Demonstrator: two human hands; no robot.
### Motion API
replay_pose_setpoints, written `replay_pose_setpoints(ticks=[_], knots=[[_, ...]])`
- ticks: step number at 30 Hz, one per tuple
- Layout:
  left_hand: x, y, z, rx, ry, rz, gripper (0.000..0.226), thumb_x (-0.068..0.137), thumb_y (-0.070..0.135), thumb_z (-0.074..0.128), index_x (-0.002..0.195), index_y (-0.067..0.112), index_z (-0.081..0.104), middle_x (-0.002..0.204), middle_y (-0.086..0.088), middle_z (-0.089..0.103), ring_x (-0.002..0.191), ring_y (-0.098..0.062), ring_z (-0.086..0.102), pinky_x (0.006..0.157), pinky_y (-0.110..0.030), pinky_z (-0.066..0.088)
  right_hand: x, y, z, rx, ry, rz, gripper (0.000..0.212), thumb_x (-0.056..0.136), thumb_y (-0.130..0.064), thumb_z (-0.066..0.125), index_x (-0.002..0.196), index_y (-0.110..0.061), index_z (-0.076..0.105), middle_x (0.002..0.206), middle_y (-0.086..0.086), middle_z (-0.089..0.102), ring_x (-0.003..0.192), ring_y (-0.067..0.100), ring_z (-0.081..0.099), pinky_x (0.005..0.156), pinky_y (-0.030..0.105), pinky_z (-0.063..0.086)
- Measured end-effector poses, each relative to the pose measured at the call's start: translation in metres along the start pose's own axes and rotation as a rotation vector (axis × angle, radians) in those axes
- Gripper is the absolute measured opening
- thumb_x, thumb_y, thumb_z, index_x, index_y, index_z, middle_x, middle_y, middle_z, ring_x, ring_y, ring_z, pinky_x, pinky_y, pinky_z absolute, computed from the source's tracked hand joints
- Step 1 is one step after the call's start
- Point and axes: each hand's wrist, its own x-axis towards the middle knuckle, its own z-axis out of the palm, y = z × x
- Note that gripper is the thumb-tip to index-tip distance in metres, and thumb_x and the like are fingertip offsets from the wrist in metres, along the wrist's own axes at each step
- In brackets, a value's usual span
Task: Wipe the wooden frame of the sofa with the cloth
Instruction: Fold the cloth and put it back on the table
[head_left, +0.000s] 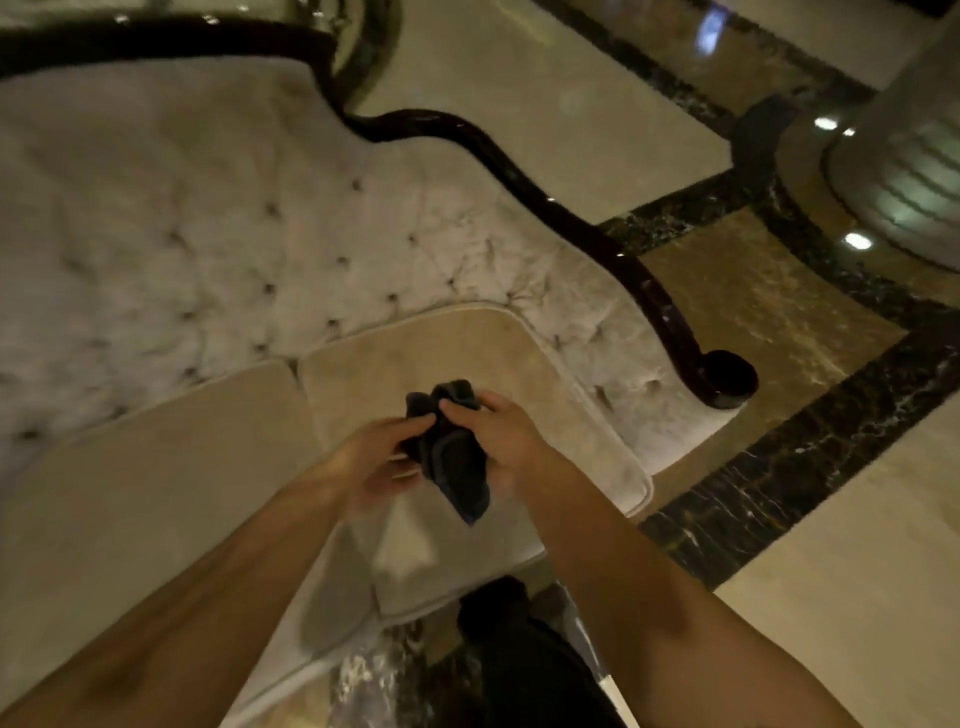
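A dark crumpled cloth (451, 457) hangs between both hands above the sofa's seat cushion (467, 353). My left hand (371, 457) pinches its left side and my right hand (501, 434) grips its top and right side. The sofa's dark glossy wooden frame (587, 228) runs in a curve along the top of the tufted white backrest (249, 223) and down the right arm, ending in a rounded scroll (727, 376). The frame lies well beyond and to the right of my hands, untouched.
Polished marble floor (571, 93) with dark inlaid bands (779, 467) surrounds the sofa. A thick round column base (904, 171) stands at the upper right. My dark-clad leg (524, 665) is at the sofa's front edge.
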Motion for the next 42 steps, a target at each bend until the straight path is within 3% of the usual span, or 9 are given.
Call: replay_pose_setpoints(ticks=[5, 12, 18, 23, 28, 32, 36, 39, 42], knots=[[-0.129, -0.076, -0.093, -0.215, 0.167, 0.103, 0.021, 0.080, 0.012, 0.072, 0.101, 0.010, 0.070, 0.096, -0.012, 0.074, 0.083, -0.025, 0.072, 0.069, -0.034, 0.059, -0.084, 0.059, 0.093, 0.015, -0.247, 0.205, 0.020, 0.100, -0.027, 0.056, 0.100, -0.010, 0.067, 0.080, 0.012, 0.076, 0.065, 0.024, 0.075, 0.054, 0.032, 0.060], [-0.259, -0.152, -0.189, -0.483, 0.484, 0.211, 0.021, 0.084, 0.005, 0.055, 0.103, 0.012, 0.062, 0.078, -0.006, 0.073, 0.064, -0.017, 0.069, 0.047, -0.027, 0.055, -0.144, 0.116, 0.203, -0.448, -0.573, 0.215, 0.024, 0.098, -0.035, 0.059, 0.105, -0.015, 0.069, 0.099, 0.003, 0.073, 0.091, 0.025, 0.068, 0.075, 0.036, 0.057], [-0.356, -0.203, -0.254, -0.693, 0.788, 0.291, 0.018, 0.079, 0.009, 0.050, 0.092, 0.016, 0.061, 0.088, -0.011, 0.058, 0.079, -0.025, 0.056, 0.061, -0.032, 0.042, -0.175, 0.148, 0.323, -1.028, -0.910, 0.122, 0.027, 0.092, -0.046, 0.064, 0.103, -0.022, 0.065, 0.103, -0.003, 0.070, 0.080, 0.019, 0.071, 0.062, 0.032, 0.060], [-0.418, -0.238, -0.289, -0.821, 0.984, 0.304, 0.021, 0.077, 0.005, 0.052, 0.087, 0.014, 0.068, 0.087, -0.012, 0.066, 0.086, -0.029, 0.060, 0.076, -0.039, 0.048, -0.204, 0.190, 0.411, -1.265, -1.129, 0.037, 0.027, 0.091, -0.051, 0.061, 0.086, -0.026, 0.071, 0.074, -0.016, 0.074, 0.064, -0.007, 0.067, 0.051, 0.008, 0.047], [-0.468, -0.275, -0.316, -0.908, 1.139, 0.384, 0.024, 0.081, 0.002, 0.053, 0.076, 0.018, 0.070, 0.085, -0.009, 0.068, 0.086, -0.024, 0.064, 0.075, -0.037, 0.054, -0.246, 0.241, 0.455, -1.159, -1.274, 0.357, 0.053, 0.082, -0.049, 0.072, 0.120, -0.012, 0.068, 0.113, 0.009, 0.075, 0.108, 0.027, 0.070, 0.099, 0.042, 0.052], [-0.512, -0.304, -0.348, -1.054, 1.134, 0.553, 0.015, 0.081, 0.028, 0.065, 0.079, 0.021, 0.078, 0.087, -0.007, 0.075, 0.076, -0.018, 0.072, 0.060, -0.030, 0.058, -0.277, 0.267, 0.488, -0.879, -1.405, 0.621, 0.048, 0.089, -0.012, 0.068, 0.134, -0.002, 0.056, 0.133, 0.022, 0.062, 0.123, 0.036, 0.060, 0.109, 0.051, 0.043], [-0.527, -0.359, -0.370, -1.175, 0.834, 0.464, 0.062, 0.066, 0.072, 0.066, 0.094, 0.019, 0.078, 0.104, -0.008, 0.075, 0.098, -0.024, 0.070, 0.073, -0.037, 0.059, -0.318, 0.307, 0.521, -0.811, -1.276, 0.660, 0.046, 0.095, -0.004, 0.054, 0.140, -0.002, 0.048, 0.139, 0.026, 0.056, 0.128, 0.039, 0.055, 0.107, 0.049, 0.044], [-0.533, -0.407, -0.382, -1.135, 0.734, 0.343, 0.062, 0.069, 0.053, 0.078, 0.115, 0.012, 0.069, 0.117, -0.014, 0.069, 0.108, -0.030, 0.065, 0.092, -0.046, 0.054, -0.345, 0.349, 0.538, -0.846, -1.176, 0.647, 0.043, 0.100, -0.002, 0.043, 0.142, 0.004, 0.043, 0.139, 0.027, 0.053, 0.126, 0.038, 0.054, 0.099, 0.046, 0.047], [-0.545, -0.439, -0.393, -1.065, 0.785, 0.236, 0.058, 0.065, 0.012, 0.084, 0.117, -0.001, 0.063, 0.119, -0.022, 0.065, 0.101, -0.032, 0.068, 0.081, -0.040, 0.057, -0.355, 0.357, 0.551, -0.931, -1.121, 0.591, 0.040, 0.101, -0.004, 0.041, 0.140, 0.003, 0.046, 0.126, 0.024, 0.061, 0.108, 0.033, 0.062, 0.087, 0.042, 0.050]])
